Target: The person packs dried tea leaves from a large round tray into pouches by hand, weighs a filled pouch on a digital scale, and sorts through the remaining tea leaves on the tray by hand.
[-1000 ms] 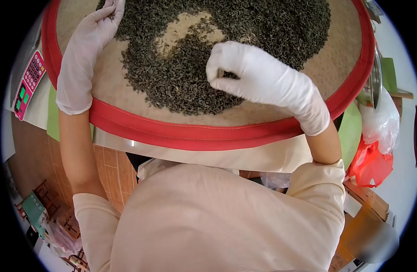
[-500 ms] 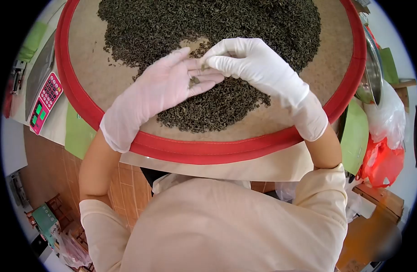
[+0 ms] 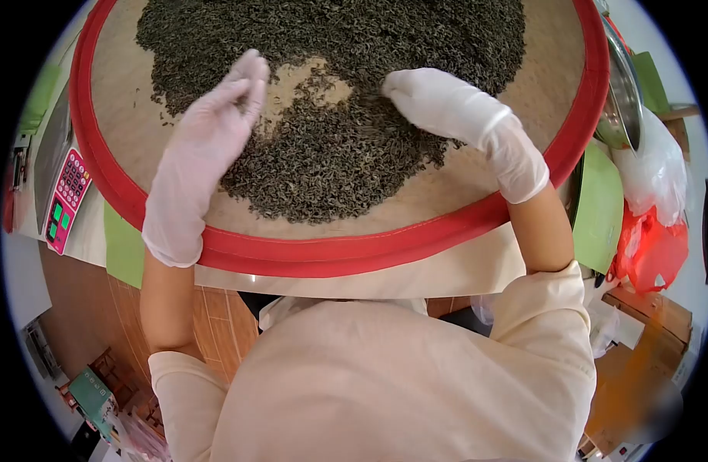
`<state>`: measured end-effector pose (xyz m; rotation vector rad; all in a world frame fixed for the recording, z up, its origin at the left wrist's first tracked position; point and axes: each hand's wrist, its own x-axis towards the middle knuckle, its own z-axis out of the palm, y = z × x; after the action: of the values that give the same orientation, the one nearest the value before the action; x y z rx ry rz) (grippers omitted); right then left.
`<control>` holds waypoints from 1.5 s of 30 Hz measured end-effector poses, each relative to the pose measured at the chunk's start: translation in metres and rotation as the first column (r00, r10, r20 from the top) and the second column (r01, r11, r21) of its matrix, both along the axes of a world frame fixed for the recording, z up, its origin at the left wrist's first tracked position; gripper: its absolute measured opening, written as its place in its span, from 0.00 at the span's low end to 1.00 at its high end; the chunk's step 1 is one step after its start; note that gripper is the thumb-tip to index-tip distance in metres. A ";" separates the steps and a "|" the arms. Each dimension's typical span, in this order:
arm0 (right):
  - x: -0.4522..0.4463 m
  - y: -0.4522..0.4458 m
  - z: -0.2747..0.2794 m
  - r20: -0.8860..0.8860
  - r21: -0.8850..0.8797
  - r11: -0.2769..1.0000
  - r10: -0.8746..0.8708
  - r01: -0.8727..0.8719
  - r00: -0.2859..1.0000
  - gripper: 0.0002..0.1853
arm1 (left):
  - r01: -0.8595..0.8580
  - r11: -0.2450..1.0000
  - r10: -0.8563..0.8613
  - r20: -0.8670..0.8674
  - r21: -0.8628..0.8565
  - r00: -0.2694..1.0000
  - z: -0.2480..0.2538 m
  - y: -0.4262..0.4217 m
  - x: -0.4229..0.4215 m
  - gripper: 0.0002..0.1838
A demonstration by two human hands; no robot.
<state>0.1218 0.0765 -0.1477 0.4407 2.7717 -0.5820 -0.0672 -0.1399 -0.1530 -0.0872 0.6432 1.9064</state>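
Dark, curled dried tea leaves (image 3: pixel 304 165) lie spread over a round tan tray with a padded red rim (image 3: pixel 354 250). My left hand (image 3: pixel 219 115), in a thin white glove, is at the left edge of the leaves, turned on its side. Its fingers are stretched out and close together, slightly cupped; nothing shows in the palm. My right hand (image 3: pixel 438 100), also gloved, is over the leaves at the right, back upward. Its fingers point left and down at the leaves, blurred and partly hidden. Between the hands a tan patch of the tray shows through.
A pink scale with a keypad and green displays (image 3: pixel 65 196) stands at the left. At the right are a steel bowl (image 3: pixel 623 100), a clear plastic bag (image 3: pixel 654 169), a red bag (image 3: pixel 650 250) and a cardboard box (image 3: pixel 650 316). Green sheets lie beside the tray.
My hands were together above the leaves, the right fingers pinching at the left ones. Now they are apart: the left has moved left, the right lower toward the leaves. More tan tray surface shows between them.
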 end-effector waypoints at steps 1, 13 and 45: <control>-0.002 -0.006 -0.001 -0.123 -0.108 0.990 0.073 -0.087 0.990 0.17 | -0.014 0.999 0.015 -0.018 0.041 1.000 -0.002 -0.003 -0.010 0.23; -0.012 -0.031 0.005 -0.529 -0.197 0.973 -0.002 -0.121 0.849 0.13 | -0.102 0.972 0.093 0.052 0.211 0.994 -0.013 -0.019 -0.034 0.23; 0.001 -0.010 0.051 0.051 -0.586 0.810 0.016 0.017 0.999 0.13 | -0.171 0.981 0.176 -0.046 0.093 0.983 -0.034 -0.023 -0.061 0.22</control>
<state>0.1232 0.0664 -0.0964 0.3016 2.3588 -1.3471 -0.1286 -0.1632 -0.1870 -0.0362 0.6027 2.1089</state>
